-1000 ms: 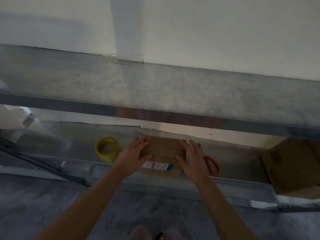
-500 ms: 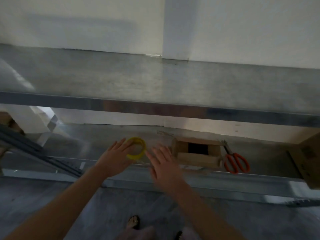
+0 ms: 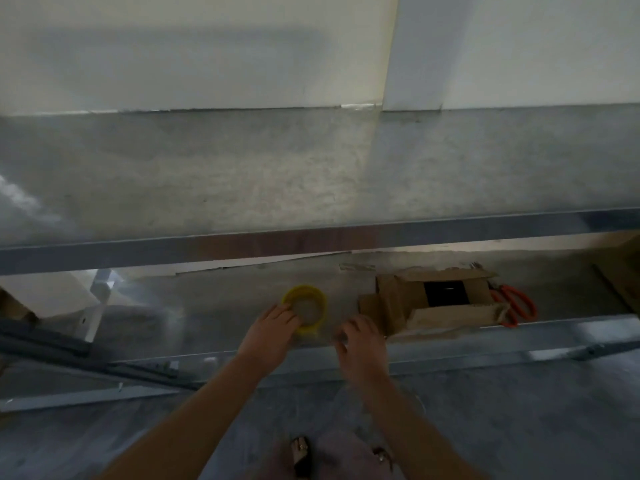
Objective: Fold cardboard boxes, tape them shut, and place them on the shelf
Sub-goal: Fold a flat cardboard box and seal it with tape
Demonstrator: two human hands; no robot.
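Reaching for tape on the lower shelf (image 3: 194,327) while the cardboard box (image 3: 398,306) gapes unsealed.
The box sits at 3 o'clock of the hands. It looks light and stiff-walled with springy flaps, so I would press them flat from both sides. The left hand (image 3: 268,332) lays its fingers on the 8 o'clock rim of the yellow tape roll (image 3: 320,306), grasp unclear. The right hand (image 3: 363,341) hovers loosely curled and empty. One second ago both hands pressed the flaps shut.

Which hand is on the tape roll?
The left hand: it touches the yellow tape roll. The right hand is apart from it, nearer the cardboard box.
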